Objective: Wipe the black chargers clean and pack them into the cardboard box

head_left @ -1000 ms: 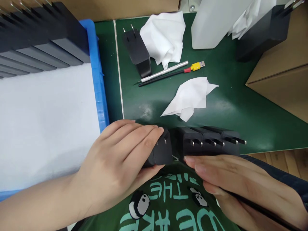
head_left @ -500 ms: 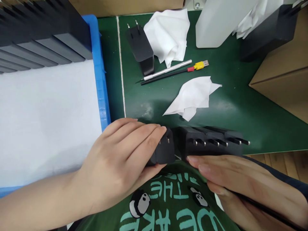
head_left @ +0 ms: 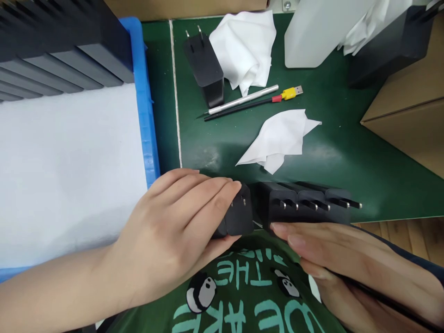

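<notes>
My left hand (head_left: 180,217) is closed around black plug-in power adapters (head_left: 240,212), whose ends and metal prongs show past my fingertips. At least two seem to sit side by side in the grip; my fingers hide the rest. Just to the right stands a row of similar black adapters (head_left: 307,203) at the table's front edge, prongs facing me. My right hand (head_left: 347,259) lies along the near side of that row with its fingers stretched out, the fingertips at the row's left end. A thin dark strip runs below these fingers; what it is, I cannot make out.
A blue tray (head_left: 147,115) with a white lining and several black adapters stands left. Behind my hands lie a white cloth (head_left: 277,138), a silver craft knife (head_left: 243,100), a black USB stick-like cable (head_left: 239,108) and another adapter (head_left: 204,67). Cardboard boxes (head_left: 412,106) stand right.
Almost nothing differs. The whole view has shifted very slightly, while both hands keep the same grip and place beside the adapters.
</notes>
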The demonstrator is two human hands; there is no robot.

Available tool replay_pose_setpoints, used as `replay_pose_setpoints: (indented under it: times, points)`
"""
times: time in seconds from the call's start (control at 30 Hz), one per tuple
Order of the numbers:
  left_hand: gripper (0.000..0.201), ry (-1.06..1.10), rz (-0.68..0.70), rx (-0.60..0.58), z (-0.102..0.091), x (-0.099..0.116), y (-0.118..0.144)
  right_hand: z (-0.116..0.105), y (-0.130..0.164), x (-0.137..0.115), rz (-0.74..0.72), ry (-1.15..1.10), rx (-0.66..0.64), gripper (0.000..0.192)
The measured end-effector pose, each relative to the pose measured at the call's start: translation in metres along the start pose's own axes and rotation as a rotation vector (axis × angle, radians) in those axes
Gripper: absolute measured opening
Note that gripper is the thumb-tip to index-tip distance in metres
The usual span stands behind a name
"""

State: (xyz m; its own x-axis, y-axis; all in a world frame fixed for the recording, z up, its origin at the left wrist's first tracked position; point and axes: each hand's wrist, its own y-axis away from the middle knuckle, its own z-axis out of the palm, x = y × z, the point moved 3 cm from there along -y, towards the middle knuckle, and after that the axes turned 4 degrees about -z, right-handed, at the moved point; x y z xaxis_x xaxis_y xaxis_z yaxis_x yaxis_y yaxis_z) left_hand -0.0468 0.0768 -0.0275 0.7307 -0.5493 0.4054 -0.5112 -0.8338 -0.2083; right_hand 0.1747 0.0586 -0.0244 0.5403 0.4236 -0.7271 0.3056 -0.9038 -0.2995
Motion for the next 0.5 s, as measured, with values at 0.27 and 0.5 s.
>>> replay_pose_setpoints:
  times: [0.27,0.5]
  points:
    - [0.035,0.003,-0.023,0.005,0.0,0.002,0.0,0.003,-0.004,-0.009,0.076,-0.011,0.03,0.029]
    - [0.035,-0.007,-0.021,0.002,0.0,0.0,0.0,-0.01,-0.014,0.007,-0.34,-0.031,-0.406,0.045]
